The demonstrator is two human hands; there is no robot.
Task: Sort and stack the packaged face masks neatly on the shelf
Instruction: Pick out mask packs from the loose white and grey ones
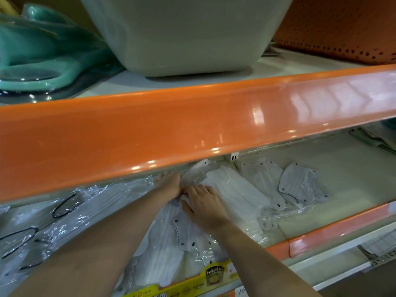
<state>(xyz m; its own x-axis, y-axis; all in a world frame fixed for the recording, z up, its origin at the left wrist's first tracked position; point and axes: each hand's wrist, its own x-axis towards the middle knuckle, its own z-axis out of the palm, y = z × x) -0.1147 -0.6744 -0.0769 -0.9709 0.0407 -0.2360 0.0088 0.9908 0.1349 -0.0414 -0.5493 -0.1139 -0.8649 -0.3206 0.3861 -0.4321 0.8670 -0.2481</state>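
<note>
Hands meet mid-shelf: the left hand (169, 184) reaches under the glossy orange shelf edge (192, 125), its fingers half hidden so its grip is anyone's guess, while the right hand (203, 205) curls onto a crinkly clear-wrapped white mask pack (235, 189). More packs (300, 185) lie flat on the cream lower shelf (342, 168). A pale plastic tub (182, 33) sits above.

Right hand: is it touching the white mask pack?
Touching. The head view shows the right hand with fingers curled over the white mask pack edge.
</note>
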